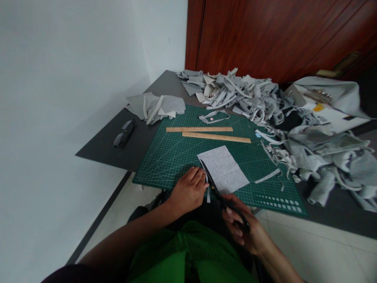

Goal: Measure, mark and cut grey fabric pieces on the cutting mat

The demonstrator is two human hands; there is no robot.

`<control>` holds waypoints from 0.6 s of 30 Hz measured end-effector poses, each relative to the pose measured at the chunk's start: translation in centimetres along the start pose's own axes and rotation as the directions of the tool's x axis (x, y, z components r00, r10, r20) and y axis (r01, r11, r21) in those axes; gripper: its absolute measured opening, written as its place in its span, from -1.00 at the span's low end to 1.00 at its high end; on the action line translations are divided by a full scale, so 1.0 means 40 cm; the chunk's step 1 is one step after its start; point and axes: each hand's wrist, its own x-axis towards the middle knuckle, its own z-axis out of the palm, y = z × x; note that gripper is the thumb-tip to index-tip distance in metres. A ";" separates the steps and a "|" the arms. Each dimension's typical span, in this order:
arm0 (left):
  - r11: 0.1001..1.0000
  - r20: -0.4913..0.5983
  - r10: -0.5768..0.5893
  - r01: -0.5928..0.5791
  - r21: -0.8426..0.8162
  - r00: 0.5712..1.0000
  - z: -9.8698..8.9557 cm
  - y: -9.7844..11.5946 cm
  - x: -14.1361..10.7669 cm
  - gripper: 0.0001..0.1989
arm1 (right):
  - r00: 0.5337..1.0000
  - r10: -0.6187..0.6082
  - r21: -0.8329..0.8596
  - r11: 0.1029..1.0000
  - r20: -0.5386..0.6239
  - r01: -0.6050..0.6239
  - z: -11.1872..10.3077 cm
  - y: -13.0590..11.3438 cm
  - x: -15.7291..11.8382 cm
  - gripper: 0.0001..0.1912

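A rectangular piece of light grey cloth [225, 167] lies flat near the front edge of the green cutting mat [165, 157]. Black scissors [212, 181] reach along its left side, their tips close to the upper left corner. My right hand [240, 222] is closed around the scissor handles, just off the mat's front edge. At the left edge of the cloth, my left hand [190, 188] is closed with its fingers pinching the cloth's edge. A narrow cloth strip [208, 194] hangs down beside those fingertips, partly hidden by the hand.
Two wooden rulers [216, 136] lie across the mat behind the cloth. Dark glasses [124, 133] rest on the table at left, near folded grey cloth [159, 106]. Heaped scraps [235, 90] cover the back; more cloth [332, 157] and a white box [332, 114] stand right.
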 end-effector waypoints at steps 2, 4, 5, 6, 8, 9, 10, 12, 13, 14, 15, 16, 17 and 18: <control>1.000 -0.002 0.005 -0.005 0.005 1.000 -0.001 0.000 0.001 -0.69 | 1.000 0.003 0.011 1.000 -0.007 -0.003 0.000 0.000 0.001 -0.41; 1.000 -0.008 0.016 -0.016 0.027 1.000 -0.002 0.000 0.002 -0.70 | 1.000 0.004 0.019 1.000 -0.008 -0.003 -0.001 -0.001 0.001 -0.40; 0.999 -0.013 0.023 -0.023 0.039 1.000 -0.003 0.000 0.003 -0.70 | 1.000 0.004 0.021 1.000 -0.006 -0.004 -0.001 -0.001 0.002 -0.40; 0.998 -0.019 0.031 -0.030 0.051 0.999 -0.003 0.000 0.004 -0.69 | 1.000 0.004 0.022 1.000 -0.005 -0.004 -0.002 -0.001 0.002 -0.40; 0.997 -0.033 0.044 -0.042 0.067 0.998 -0.003 0.000 0.005 -0.69 | 1.000 0.006 0.025 1.000 -0.004 -0.006 -0.004 0.000 0.003 -0.40; 0.996 -0.038 0.048 -0.045 0.072 0.998 -0.004 0.000 0.005 -0.69 | 1.000 0.008 0.027 1.000 -0.004 -0.008 -0.005 0.001 0.003 -0.40; 0.996 -0.038 0.050 -0.047 0.074 0.998 -0.004 -0.001 0.005 -0.69 | 1.000 0.010 0.030 1.000 -0.004 -0.010 -0.006 0.002 0.003 -0.40; 0.996 -0.035 0.049 -0.046 0.073 0.998 -0.005 0.000 0.005 -0.69 | 1.000 0.012 0.030 0.999 -0.004 -0.012 -0.007 0.004 0.003 -0.38; 0.996 -0.035 0.049 -0.046 0.072 0.998 -0.006 0.000 0.005 -0.69 | 1.000 0.013 0.027 1.000 -0.004 -0.012 -0.007 0.005 0.003 -0.38; 0.996 -0.034 0.049 -0.046 0.072 0.998 -0.006 0.000 0.005 -0.68 | 1.000 0.012 0.022 1.000 -0.006 -0.012 -0.006 0.005 0.002 -0.37; 0.996 -0.033 0.050 -0.047 0.073 0.998 -0.006 0.000 0.004 -0.69 | 1.000 0.012 0.018 1.000 -0.008 -0.012 -0.006 0.006 0.002 -0.37; 0.996 -0.032 0.050 -0.047 0.073 0.998 -0.005 -0.001 0.004 -0.69 | 1.000 0.010 0.014 1.000 -0.010 -0.010 -0.005 0.006 0.001 -0.37; 0.996 -0.029 0.048 -0.046 0.073 0.998 -0.005 -0.001 0.003 -0.69 | 1.000 0.009 0.012 1.000 -0.013 -0.009 -0.005 0.006 0.001 -0.37; 0.997 -0.026 0.046 -0.044 0.070 0.999 -0.004 -0.001 0.002 -0.69 | 1.000 0.010 0.012 1.000 -0.013 -0.010 -0.004 0.006 0.000 -0.37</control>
